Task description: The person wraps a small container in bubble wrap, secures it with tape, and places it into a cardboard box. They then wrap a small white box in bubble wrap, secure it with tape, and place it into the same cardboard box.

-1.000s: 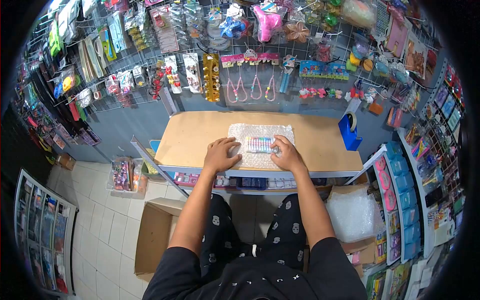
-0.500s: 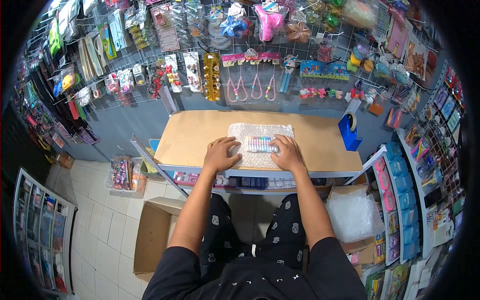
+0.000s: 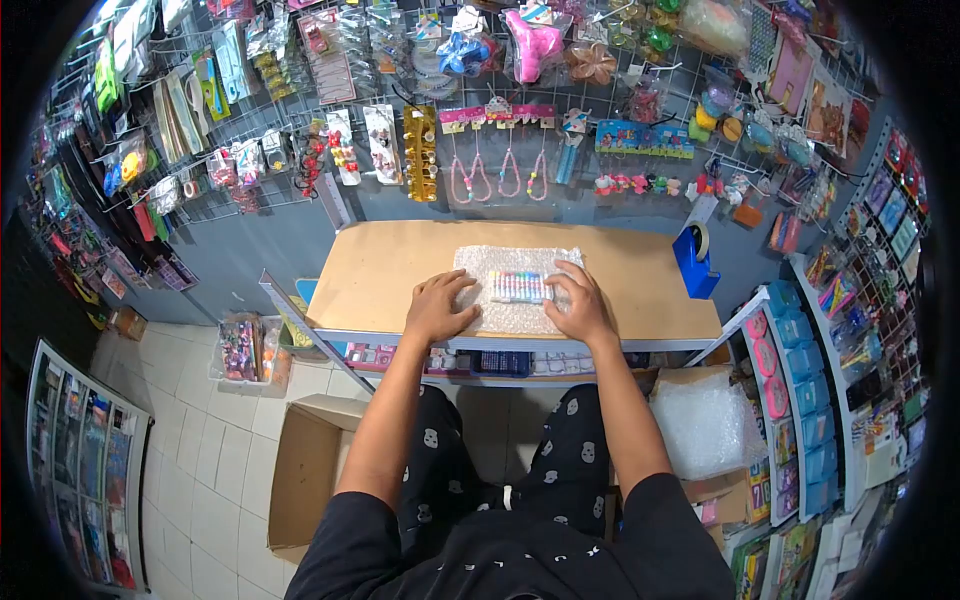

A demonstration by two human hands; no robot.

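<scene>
A sheet of bubble wrap lies flat on the wooden shelf top. On its middle rests a clear pack of several colored markers or pens, side by side; their exact kind is too small to tell. My left hand is at the wrap's left edge, fingers apart and curved, thumb toward the pack. At the right edge, my right hand has its fingers spread, with the thumb and fingertips close to the pack's right end. Neither hand grips anything.
A blue tape dispenser stands at the table's right end. More bubble wrap sits in a carton at lower right. An open cardboard box is on the floor at left. Packaged accessories hang on the wire grid behind.
My right hand has moved slightly off the right end of the pack, which now shows more fully. My left hand has barely moved. The view has shifted slightly.
</scene>
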